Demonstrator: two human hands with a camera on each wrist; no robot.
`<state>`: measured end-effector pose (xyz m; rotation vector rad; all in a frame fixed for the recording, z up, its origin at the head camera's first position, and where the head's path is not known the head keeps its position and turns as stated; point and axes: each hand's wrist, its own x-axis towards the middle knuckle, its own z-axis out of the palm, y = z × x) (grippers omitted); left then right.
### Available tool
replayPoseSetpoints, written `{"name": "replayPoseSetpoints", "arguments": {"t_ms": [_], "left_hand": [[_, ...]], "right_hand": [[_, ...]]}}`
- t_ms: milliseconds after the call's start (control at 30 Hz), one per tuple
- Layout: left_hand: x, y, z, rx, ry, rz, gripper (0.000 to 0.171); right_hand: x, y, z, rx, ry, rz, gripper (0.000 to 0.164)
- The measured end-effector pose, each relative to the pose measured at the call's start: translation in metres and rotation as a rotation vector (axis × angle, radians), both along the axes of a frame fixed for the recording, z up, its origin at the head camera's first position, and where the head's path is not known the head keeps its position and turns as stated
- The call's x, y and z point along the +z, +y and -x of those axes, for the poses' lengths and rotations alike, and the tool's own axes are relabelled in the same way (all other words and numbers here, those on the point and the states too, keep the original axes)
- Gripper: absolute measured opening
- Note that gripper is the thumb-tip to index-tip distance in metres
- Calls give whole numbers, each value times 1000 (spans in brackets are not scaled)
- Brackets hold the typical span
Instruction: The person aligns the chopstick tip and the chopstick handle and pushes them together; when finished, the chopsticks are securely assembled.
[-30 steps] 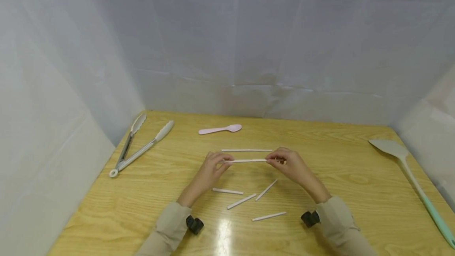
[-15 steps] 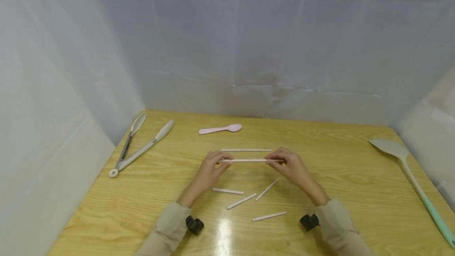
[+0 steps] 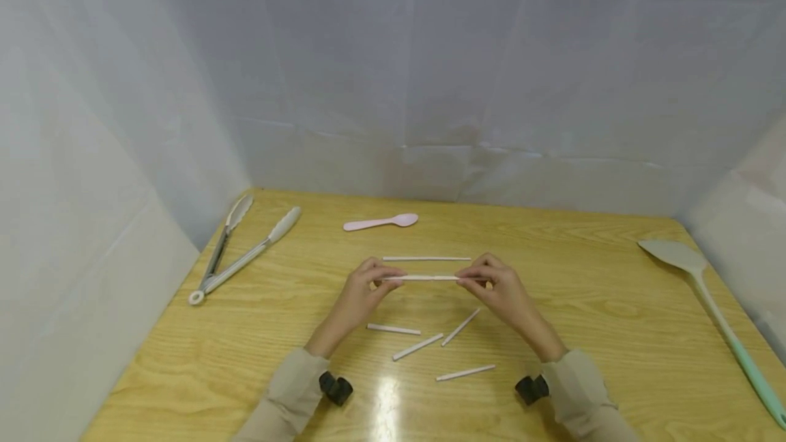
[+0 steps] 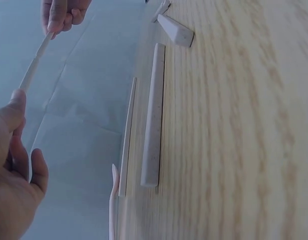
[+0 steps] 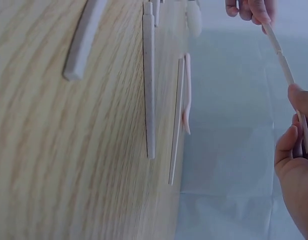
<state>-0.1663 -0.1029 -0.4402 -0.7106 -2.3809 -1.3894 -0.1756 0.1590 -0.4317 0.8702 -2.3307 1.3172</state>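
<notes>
A slim off-white chopstick (image 3: 430, 277) is held level above the table between both hands. Its two halves meet end to end at a visible joint (image 5: 279, 52) near the middle. My left hand (image 3: 362, 297) pinches the left half between thumb and fingers, and my right hand (image 3: 505, 293) pinches the right half the same way. Behind them a full-length chopstick (image 3: 426, 258) lies on the table. Nearer to me lie loose chopstick halves: one (image 3: 393, 329) at left, one (image 3: 417, 347) in the middle, others (image 3: 460, 327) to the right. One half shows a narrow peg (image 5: 147, 8) at its end.
Spread tongs (image 3: 236, 271) lie at the table's left side. A pink spoon (image 3: 381, 222) rests near the back edge. At far right is a spatula (image 3: 706, 285) with a mint-green handle end. Pale sheeting (image 3: 442, 87) hangs behind and at both sides.
My right hand has shifted slightly left, bringing the hands a little closer together. The held chopstick now lies more level, with its joint showing between the hands. The loose pieces have stayed put.
</notes>
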Motion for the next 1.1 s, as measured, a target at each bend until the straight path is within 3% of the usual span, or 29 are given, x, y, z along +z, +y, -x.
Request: {"name": "replayPoseSetpoints", "arguments": {"t_ms": [333,600,900,1100], "left_hand": [[3,0,0,-16,-9,3,14],[6,2,-1,-2,-9,15,14],[8,2,0,5,47,-44,12],[11,4,3,2,69,-39,13]], "right_hand": [[4,-3,-6,8,29,40,17],[29,-13,-21,42,86,84,17],[2,-8,-4,57,120,99,22],[15,-11,-8,46,164,89,24]]}}
